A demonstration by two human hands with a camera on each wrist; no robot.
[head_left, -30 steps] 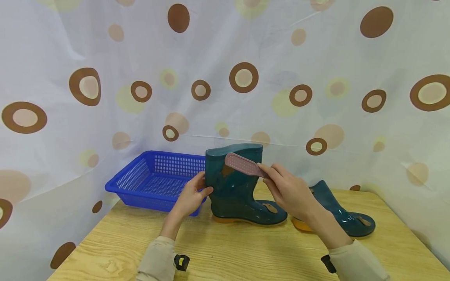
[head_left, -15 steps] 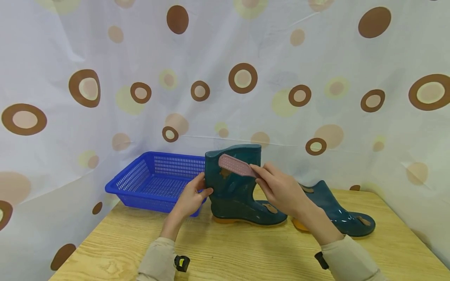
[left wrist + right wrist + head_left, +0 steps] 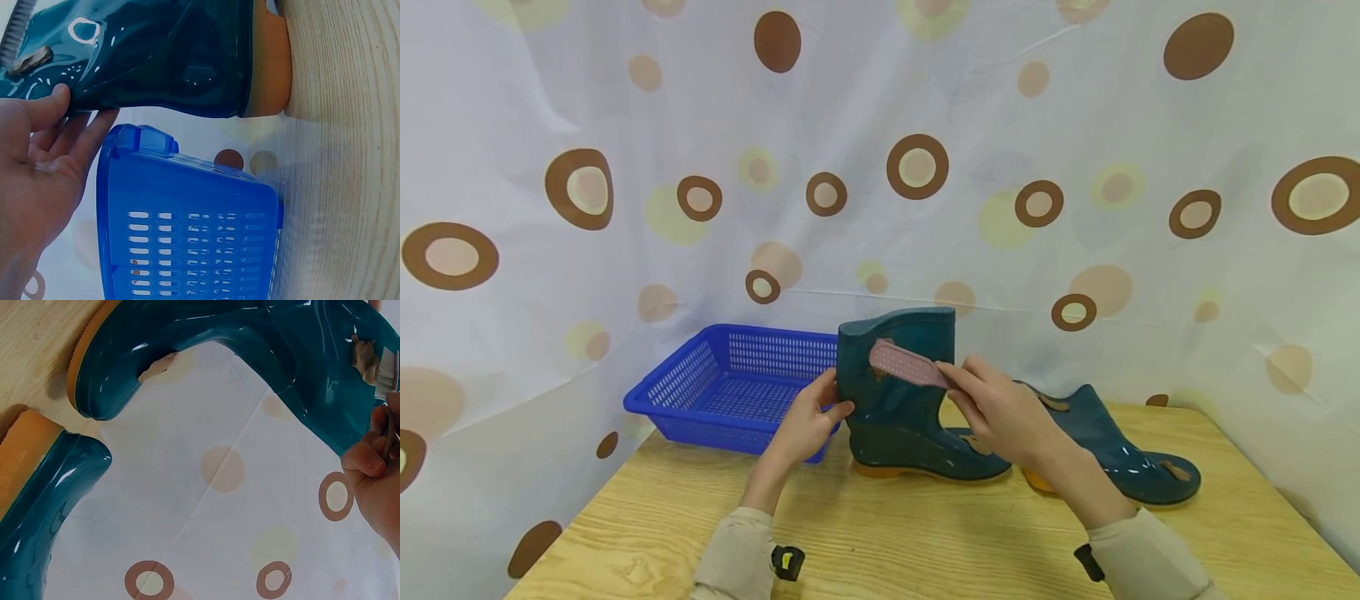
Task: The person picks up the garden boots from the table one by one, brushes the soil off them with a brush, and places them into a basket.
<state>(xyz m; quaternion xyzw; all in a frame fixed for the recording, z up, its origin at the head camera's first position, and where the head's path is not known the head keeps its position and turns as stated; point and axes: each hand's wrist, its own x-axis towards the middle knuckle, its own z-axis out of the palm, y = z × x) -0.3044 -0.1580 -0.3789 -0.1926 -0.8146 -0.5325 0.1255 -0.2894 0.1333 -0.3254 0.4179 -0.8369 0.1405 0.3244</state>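
A teal rain boot [image 3: 887, 433] with an orange sole stands upright on the table. My left hand [image 3: 808, 423] holds the back of its shaft, thumb [image 3: 53, 106] on the near side and fingers behind. In my right hand [image 3: 1003, 412] is the handle of a pink brush [image 3: 910, 365], whose head lies against the upper shaft. The right wrist view shows the white bristles [image 3: 385, 374] at the edge of a brown mud-like patch [image 3: 365, 359]. Another brown patch [image 3: 976, 443] is on the boot's toe, partly behind my right hand.
A second teal boot [image 3: 1097, 433] stands to the right, partly behind my right forearm, with brown patches on shaft and toe. To the left is a blue perforated plastic basket [image 3: 700, 414]. A spotted white curtain [image 3: 985, 100] hangs behind the wooden table [image 3: 880, 542].
The brush moved left across the shaft with my right hand, then slightly down. My left hand keeps its place on the boot, which stands in the same spot.
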